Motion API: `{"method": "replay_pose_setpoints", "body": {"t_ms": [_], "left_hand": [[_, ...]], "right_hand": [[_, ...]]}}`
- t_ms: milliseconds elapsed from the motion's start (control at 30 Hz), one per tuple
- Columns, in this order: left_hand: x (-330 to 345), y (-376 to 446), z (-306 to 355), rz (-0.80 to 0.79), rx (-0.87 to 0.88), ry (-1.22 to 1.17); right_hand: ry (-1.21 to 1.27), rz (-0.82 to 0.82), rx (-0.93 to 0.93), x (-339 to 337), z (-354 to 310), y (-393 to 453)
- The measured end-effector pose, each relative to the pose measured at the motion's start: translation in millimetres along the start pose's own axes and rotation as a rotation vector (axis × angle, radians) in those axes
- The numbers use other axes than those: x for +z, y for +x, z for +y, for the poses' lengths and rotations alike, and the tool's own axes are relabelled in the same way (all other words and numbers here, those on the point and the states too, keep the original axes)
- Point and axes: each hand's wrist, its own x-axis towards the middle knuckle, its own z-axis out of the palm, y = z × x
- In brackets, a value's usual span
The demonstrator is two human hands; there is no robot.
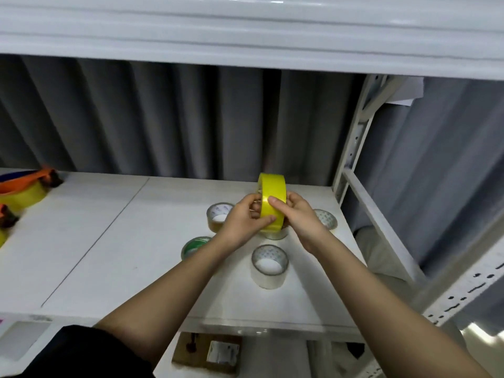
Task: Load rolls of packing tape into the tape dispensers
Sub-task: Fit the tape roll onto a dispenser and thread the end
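Observation:
A yellow tape roll [272, 192] stands on edge in the air above the white shelf [114, 241]. My left hand [242, 222] grips it from the left, thumb pressed on its lower band. My right hand [297, 214] holds it from the right, thumb lying across the band. Under and around my hands lie clear tape rolls: one at the back left [218, 218], one at the right [326, 218], one nearer me [270, 266]. A green-cored roll [195, 246] lies partly behind my left wrist. Orange tape dispensers [24, 186] loaded with yellow tape sit at the far left.
A grey curtain hangs behind the shelf. A white metal upright [351, 148] with holes frames the right side. Another shelf board runs overhead. Below the front edge lies a brown box [210, 353].

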Motion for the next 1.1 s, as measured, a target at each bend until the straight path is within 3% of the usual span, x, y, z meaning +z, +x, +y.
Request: {"method": "replay_pose_setpoints", "body": {"t_ms": [133, 333, 500, 733, 1100], "left_hand": [[-49, 3, -17, -0.025, 0.035, 0.127], [-127, 9, -26, -0.255, 0.049, 0.431], [-177, 19, -28, -0.398, 0.140, 1.023], [-223, 20, -64, -0.154, 0.027, 1.449], [-338, 5, -100, 0.040, -0.080, 1.476]], "right_hand": [[-0.001, 0.079, 0.021, 53, 8, 13], [-0.014, 0.148, 0.026, 115, 16, 28], [-0.072, 0.137, 0.030, 143, 11, 37], [-0.038, 0.026, 0.085, 175, 16, 55], [-0.051, 0.004, 0.039, 271, 20, 75]]}}
